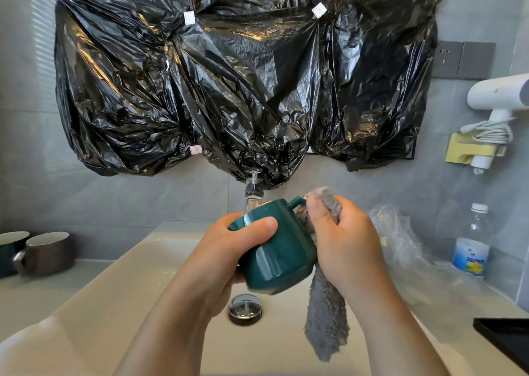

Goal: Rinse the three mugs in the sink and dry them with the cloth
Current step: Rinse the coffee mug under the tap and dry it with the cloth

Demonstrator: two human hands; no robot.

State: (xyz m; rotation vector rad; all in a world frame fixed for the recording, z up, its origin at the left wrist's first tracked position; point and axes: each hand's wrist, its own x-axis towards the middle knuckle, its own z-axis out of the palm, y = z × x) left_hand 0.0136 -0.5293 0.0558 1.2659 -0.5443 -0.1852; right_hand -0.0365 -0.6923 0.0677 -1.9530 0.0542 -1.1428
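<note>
Judging the glazed mug slippery, breakable, I note left hand gripping its body, right hand pinching soft cloth by the handle.

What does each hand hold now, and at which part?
The left hand grips the green mug round its body near the rim. The right hand grips the grey cloth at its upper end, beside the mug's handle.
</note>
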